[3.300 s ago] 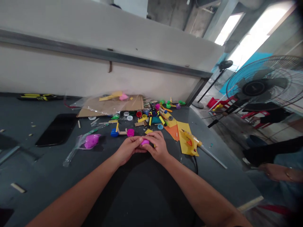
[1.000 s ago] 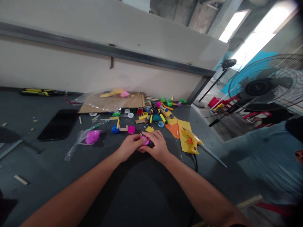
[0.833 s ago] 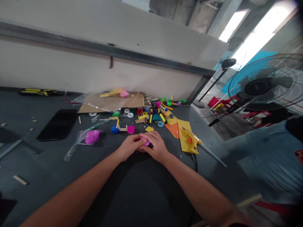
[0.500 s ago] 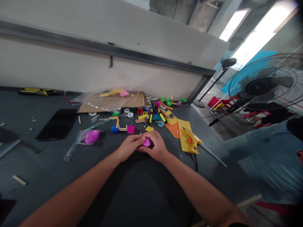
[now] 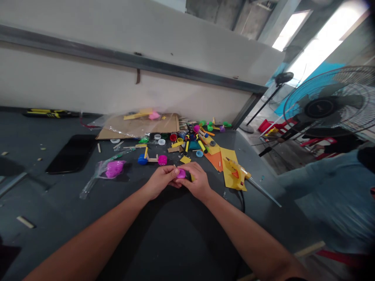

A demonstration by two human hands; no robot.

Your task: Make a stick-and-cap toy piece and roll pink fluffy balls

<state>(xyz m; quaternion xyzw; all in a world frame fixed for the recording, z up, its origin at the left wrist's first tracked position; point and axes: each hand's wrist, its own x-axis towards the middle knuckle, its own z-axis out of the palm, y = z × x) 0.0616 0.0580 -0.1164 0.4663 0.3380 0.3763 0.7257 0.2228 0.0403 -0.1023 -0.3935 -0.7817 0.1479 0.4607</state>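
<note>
My left hand (image 5: 161, 180) pinches a purple lump of modelling clay (image 5: 181, 173) between thumb and fingers, just above the dark table. From the other side my right hand (image 5: 198, 180) closes on the same lump, its thumb below and index finger over the top. A small yellow patch (image 5: 192, 177) shows inside the curl of the right hand; I cannot tell what it is. The fingers hide part of the clay. Just beyond the hands lie a small wooden-stick piece with a blue wheel (image 5: 142, 159) and a pink wheel (image 5: 162, 160), and a yellow square (image 5: 185, 160).
Purple clay in a clear bag (image 5: 114, 169) and a black phone (image 5: 71, 154) lie left. A yellow glue gun (image 5: 238, 173) rests on yellow sheets at right. Bottle caps (image 5: 173, 137) and cardboard (image 5: 164, 125) lie behind. A fan (image 5: 320, 107) and a person (image 5: 331, 195) are at right.
The clay has turned slightly between my fingers, and my right fingers have lifted and straightened a little. A yellow patch now shows where a dark gap was.
</note>
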